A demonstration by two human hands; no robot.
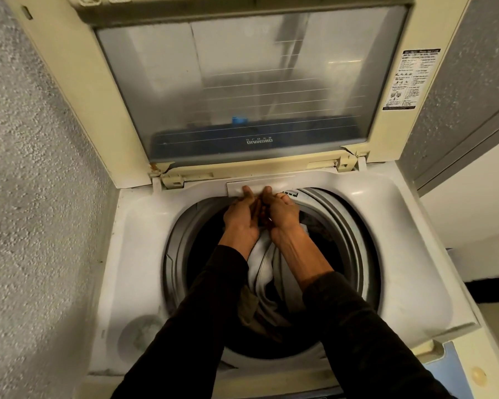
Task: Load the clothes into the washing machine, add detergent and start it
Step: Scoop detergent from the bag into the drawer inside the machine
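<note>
Your lid [242,82] is up and the clothes [264,269] already lie in the drum [354,240]: a pale garment on top, darker pieces beneath it. Loading looks largely done, though you cannot see from here whether more laundry waits outside the view.

Both your hands reach across the drum to the small white drawer [259,187] at the back rim of the washer [400,254]. Your left hand [241,216] and right hand [280,211] each have their fingertips on the drawer's front edge, thumbs close together; the fingers curl at that edge, but whether they pinch it or merely press is not clear. The drawer appears closed or barely drawn.

No detergent is visible. In my judgement dosing has not begun, and closing the lid and starting the machine remain.
</note>
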